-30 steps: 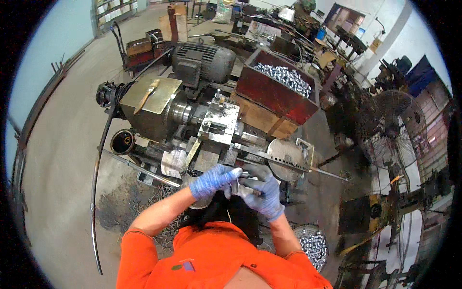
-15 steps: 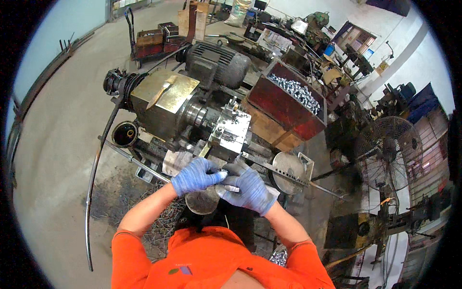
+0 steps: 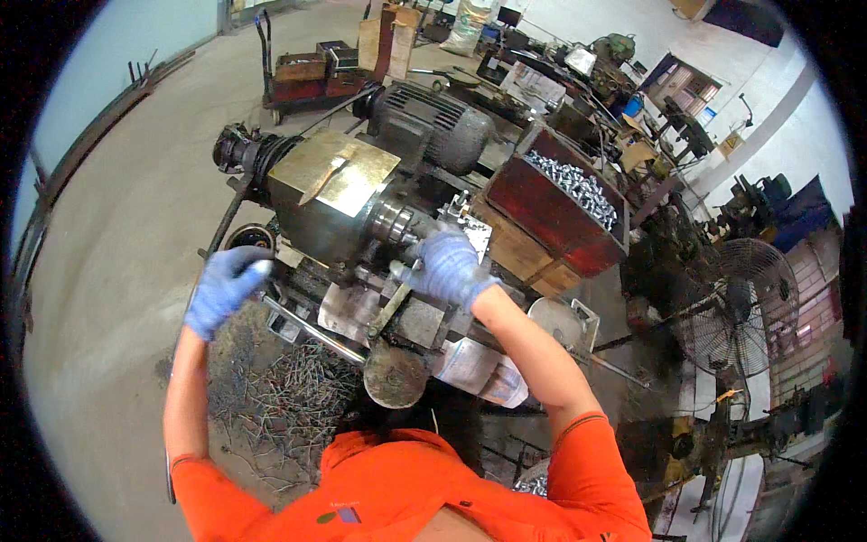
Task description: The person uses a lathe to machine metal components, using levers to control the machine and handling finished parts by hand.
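My right hand [image 3: 447,266], in a blue-grey knitted glove, is at the machine's bright metal fixture [image 3: 476,237], beside the round steel spindle [image 3: 393,222]. Its fingers curl toward the spindle, and the hand covers whatever is in them. My left hand [image 3: 224,291], gloved alike, is raised at the left, near the long dark lever [image 3: 233,203] and above a bare metal rod [image 3: 312,329]. A gap shows between its thumb and bent fingers, with nothing visible in them. A brush [image 3: 323,179] lies on the brass-coloured gearbox cover [image 3: 366,172].
Behind the machine stands a dark motor [image 3: 433,126]. A red bin [image 3: 551,203] of small shiny metal parts is at its right. Metal shavings [image 3: 293,397] litter the floor below. A round plate [image 3: 396,378] and a folded cloth [image 3: 483,370] are near my body. A fan [image 3: 736,303] stands far right.
My hands were together over a small piece in front of the machine. They have parted: the left moved out to the left, the right moved up to the fixture. The view shifted slightly.
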The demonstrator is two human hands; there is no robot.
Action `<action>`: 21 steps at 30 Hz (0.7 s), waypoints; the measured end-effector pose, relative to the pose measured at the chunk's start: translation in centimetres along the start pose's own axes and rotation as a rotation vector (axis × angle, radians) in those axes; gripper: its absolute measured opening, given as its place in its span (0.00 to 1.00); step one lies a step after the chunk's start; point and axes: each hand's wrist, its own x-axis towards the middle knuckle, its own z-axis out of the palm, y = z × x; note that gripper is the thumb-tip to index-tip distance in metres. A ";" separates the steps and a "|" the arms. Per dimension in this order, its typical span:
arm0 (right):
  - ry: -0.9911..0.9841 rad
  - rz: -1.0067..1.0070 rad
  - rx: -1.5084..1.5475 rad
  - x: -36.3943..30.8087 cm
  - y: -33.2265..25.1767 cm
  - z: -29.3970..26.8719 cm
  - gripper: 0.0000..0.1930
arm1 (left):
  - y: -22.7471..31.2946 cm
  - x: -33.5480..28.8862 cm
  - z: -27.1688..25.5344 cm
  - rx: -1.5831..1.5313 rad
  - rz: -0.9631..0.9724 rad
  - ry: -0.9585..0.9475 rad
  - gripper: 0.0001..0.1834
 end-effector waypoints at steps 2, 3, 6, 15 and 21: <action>-0.137 0.059 -0.009 2.6 0.9 0.8 0.29 | -3.7 -2.1 -3.6 0.186 -0.153 0.154 0.20; -0.192 0.102 -0.005 3.5 1.4 1.8 0.29 | -5.7 -3.2 -4.9 0.351 -0.185 0.226 0.19; 0.039 0.085 0.029 5.0 4.2 7.1 0.27 | -10.1 -7.2 -7.8 0.615 -0.193 0.386 0.17; -0.058 0.193 0.306 5.5 3.7 6.9 0.32 | -15.0 -12.2 -8.5 0.530 -0.503 0.425 0.14; -0.124 0.196 0.196 6.0 2.6 4.5 0.28 | -12.5 -14.9 -6.9 0.755 -0.395 0.405 0.14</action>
